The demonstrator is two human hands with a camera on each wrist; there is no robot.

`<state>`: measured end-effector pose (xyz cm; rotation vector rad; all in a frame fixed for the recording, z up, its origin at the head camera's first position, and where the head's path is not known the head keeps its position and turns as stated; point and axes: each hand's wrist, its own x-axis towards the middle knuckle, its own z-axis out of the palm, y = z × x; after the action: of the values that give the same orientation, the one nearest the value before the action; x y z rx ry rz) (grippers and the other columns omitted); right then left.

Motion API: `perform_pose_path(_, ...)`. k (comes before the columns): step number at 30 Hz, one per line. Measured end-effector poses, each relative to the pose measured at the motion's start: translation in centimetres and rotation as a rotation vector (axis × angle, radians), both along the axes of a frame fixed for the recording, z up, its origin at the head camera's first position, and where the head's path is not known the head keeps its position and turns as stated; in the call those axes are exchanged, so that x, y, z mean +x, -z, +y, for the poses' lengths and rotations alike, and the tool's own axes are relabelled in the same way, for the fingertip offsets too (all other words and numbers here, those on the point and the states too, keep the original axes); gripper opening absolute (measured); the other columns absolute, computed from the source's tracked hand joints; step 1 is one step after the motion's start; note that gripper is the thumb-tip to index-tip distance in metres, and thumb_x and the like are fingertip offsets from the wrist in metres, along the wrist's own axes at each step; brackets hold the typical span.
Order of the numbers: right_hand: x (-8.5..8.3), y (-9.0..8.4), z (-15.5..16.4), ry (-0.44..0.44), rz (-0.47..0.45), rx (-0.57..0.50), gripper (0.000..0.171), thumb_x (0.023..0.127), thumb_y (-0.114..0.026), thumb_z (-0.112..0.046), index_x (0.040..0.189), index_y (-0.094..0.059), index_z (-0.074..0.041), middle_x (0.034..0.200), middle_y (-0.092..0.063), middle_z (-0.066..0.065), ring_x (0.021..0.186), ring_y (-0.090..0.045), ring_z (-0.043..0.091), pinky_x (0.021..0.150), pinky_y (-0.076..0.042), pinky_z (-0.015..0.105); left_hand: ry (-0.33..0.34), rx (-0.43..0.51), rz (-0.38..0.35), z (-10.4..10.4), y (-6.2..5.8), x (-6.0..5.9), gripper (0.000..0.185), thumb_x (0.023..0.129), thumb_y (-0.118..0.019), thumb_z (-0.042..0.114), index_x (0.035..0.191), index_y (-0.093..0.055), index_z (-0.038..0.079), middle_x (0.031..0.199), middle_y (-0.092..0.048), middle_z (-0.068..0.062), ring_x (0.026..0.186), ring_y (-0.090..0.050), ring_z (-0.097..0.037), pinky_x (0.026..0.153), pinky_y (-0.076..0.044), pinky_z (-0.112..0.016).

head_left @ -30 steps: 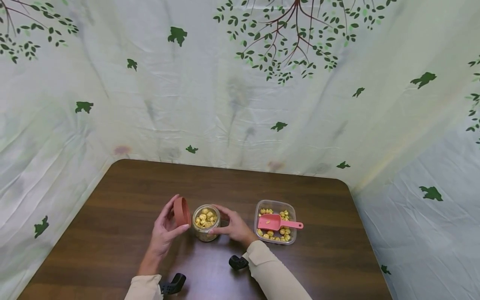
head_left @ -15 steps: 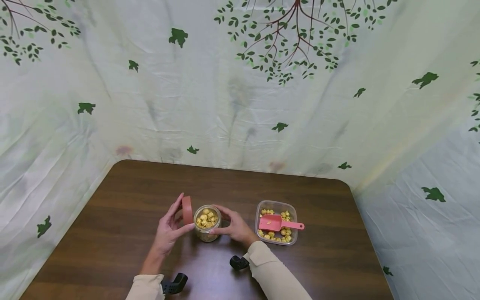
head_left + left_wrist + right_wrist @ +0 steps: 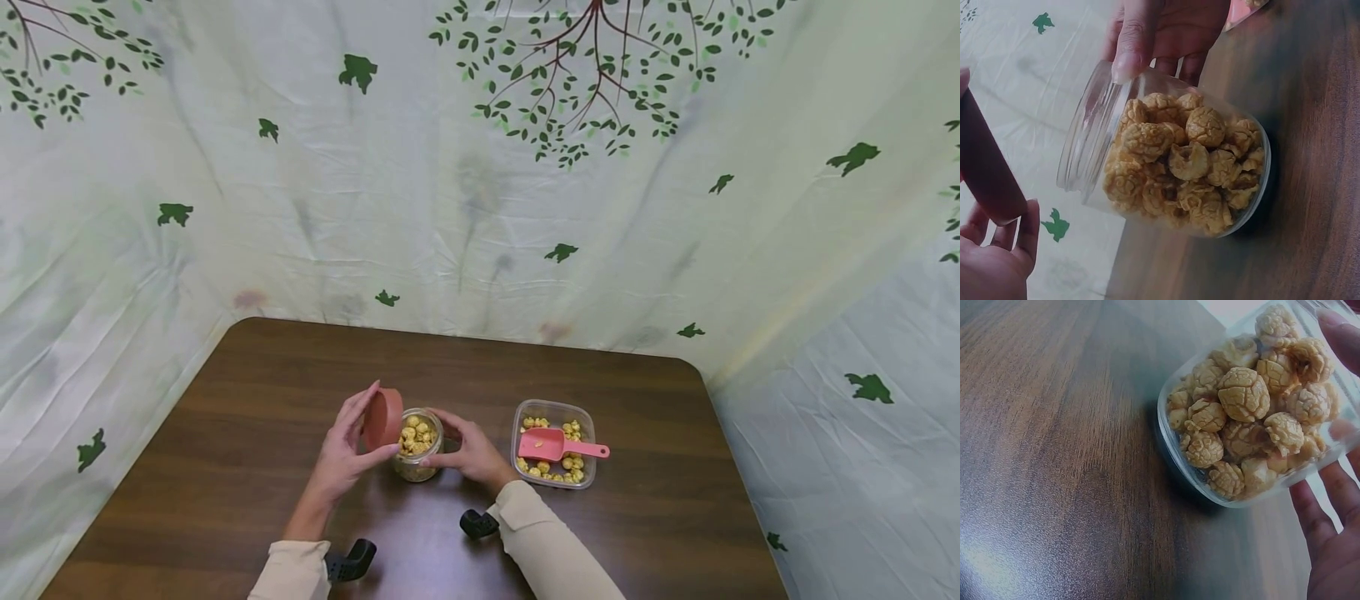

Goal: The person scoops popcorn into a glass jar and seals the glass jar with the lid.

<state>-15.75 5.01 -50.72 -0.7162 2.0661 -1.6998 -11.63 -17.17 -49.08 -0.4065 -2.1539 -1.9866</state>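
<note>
A clear jar [image 3: 417, 472] filled with caramel popcorn [image 3: 1166, 162] stands upright on the table, its threaded mouth uncovered. My right hand [image 3: 472, 454] grips the jar near its top, thumb on the near side and fingers behind. In my left hand [image 3: 341, 458] I hold a reddish-brown round lid [image 3: 384, 419] by its edge, tilted nearly on its side. The lid is just left of the jar's mouth and overlaps its rim in the head view. From the left wrist, the lid [image 3: 988, 165] shows apart from the jar's threads.
Right of the hands sits a clear plastic tub [image 3: 517, 475] with more popcorn, a pink scoop [image 3: 551, 446] lying across it. The brown table [image 3: 660, 517] ends at a pale leaf-printed curtain [image 3: 480, 208]. Black wrist devices [image 3: 351, 562] are worn on both arms.
My left hand has moved right and slightly up with the lid, bringing it to the jar's mouth; the lid's tilt has changed. My right hand stays on the jar.
</note>
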Motion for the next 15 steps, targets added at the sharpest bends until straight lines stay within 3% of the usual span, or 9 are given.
perform_pose_path(5,0.1,-0.1,0.0,0.004,0.009,-0.006,0.070,0.080,-0.077,-0.003,0.142,-0.044,0.000,0.136,-0.053,0.019,0.124,-0.052,0.034,0.101,-0.041,0.049,-0.035,-0.112,-0.028,0.2,-0.3,-0.1,0.089,0.070,-0.081,-0.008,0.147,-0.039,0.007,0.143,-0.040,-0.016,0.121,-0.043,-0.006,0.096,-0.036,-0.010)
perform_pose_path(9,0.1,0.1,-0.1,0.001,0.019,-0.013,0.070,0.080,-0.077,-0.003,0.142,-0.043,0.001,0.137,-0.052,0.021,0.124,-0.051,0.037,0.102,-0.039,0.054,-0.053,-0.201,-0.018,0.4,-0.5,-0.2,0.091,0.068,-0.085,-0.002,0.146,-0.041,0.010,0.143,-0.044,-0.014,0.121,-0.046,-0.018,0.092,-0.038,-0.012)
perform_pose_path(11,0.1,0.3,-0.1,-0.001,0.022,-0.014,0.070,0.080,-0.077,-0.003,0.142,-0.043,0.001,0.138,-0.052,0.020,0.124,-0.050,0.037,0.103,-0.039,0.053,-0.058,-0.245,-0.007,0.5,-0.5,-0.4,0.092,0.066,-0.087,0.001,0.146,-0.042,0.011,0.143,-0.044,-0.013,0.122,-0.046,-0.024,0.094,-0.040,-0.019)
perform_pose_path(15,-0.4,1.6,-0.3,0.008,0.025,-0.015,0.072,0.080,-0.077,-0.003,0.143,-0.043,-0.003,0.139,-0.052,0.015,0.125,-0.050,0.034,0.103,-0.040,0.050,-0.067,-0.348,0.019,0.6,-0.3,-0.7,0.094,0.064,-0.090,0.008,0.145,-0.043,0.013,0.143,-0.045,-0.013,0.124,-0.042,-0.028,0.096,-0.041,-0.045)
